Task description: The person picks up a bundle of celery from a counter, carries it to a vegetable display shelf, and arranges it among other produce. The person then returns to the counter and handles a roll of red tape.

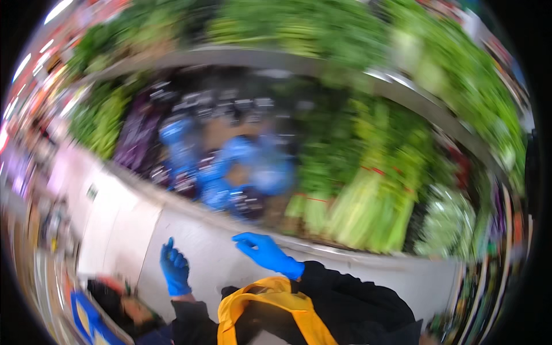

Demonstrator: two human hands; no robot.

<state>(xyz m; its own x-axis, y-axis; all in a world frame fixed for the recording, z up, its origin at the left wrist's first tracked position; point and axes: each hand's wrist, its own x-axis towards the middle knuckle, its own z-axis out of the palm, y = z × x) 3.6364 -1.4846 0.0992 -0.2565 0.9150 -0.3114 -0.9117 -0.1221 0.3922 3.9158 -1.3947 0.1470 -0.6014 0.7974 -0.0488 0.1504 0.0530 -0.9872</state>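
Note:
My left hand [174, 266], in a blue glove, is raised in front of the white front panel [185, 233] of a produce display. One finger points up and the others curl; I see nothing in it. My right hand [265, 253], also blue-gloved, is held near the display's front edge [297, 243], its thumb a little apart from the fingers and nothing between them. Just beyond are dark, glossy purple eggplants [248, 200] among crumpled blue wrapping [269, 172], blurred. Celery bunches [358, 211] tied with red bands lie to the right of these.
Long purple vegetables [136, 133] and leafy greens [105, 125] fill the left side. Pale wrapped greens [448, 220] lie at the right. An upper shelf [258, 56] holds more greens. At lower left, close by, is what looks like another person [136, 308] beside a blue panel [92, 319].

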